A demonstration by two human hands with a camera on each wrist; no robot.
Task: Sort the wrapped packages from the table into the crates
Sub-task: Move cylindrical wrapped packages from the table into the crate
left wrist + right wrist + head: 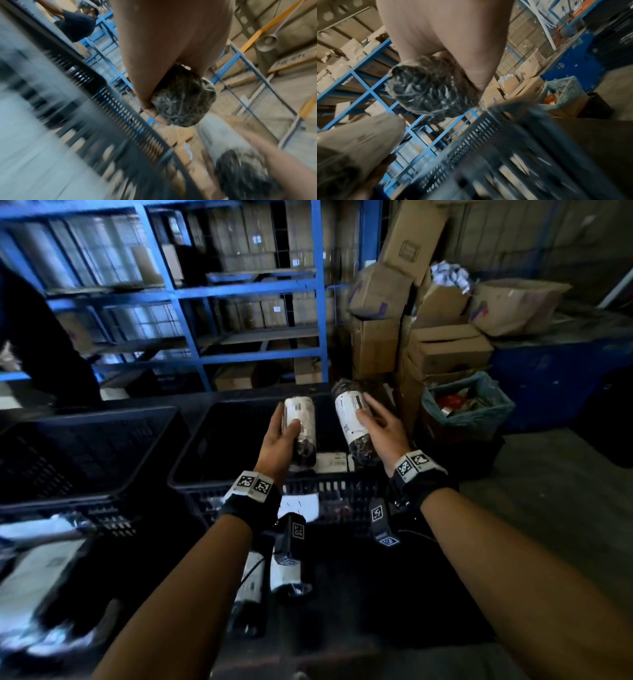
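2 hands (279, 440) (385, 428) — fingers (368, 419) wrapped around 2 packages (301, 419) (351, 416).

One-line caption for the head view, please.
Left hand and right hand each hold a wrapped package above the right black crate.

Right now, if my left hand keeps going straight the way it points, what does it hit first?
Probably the far wall of the right crate, since the left hand holds its package over that crate; depth is unclear.
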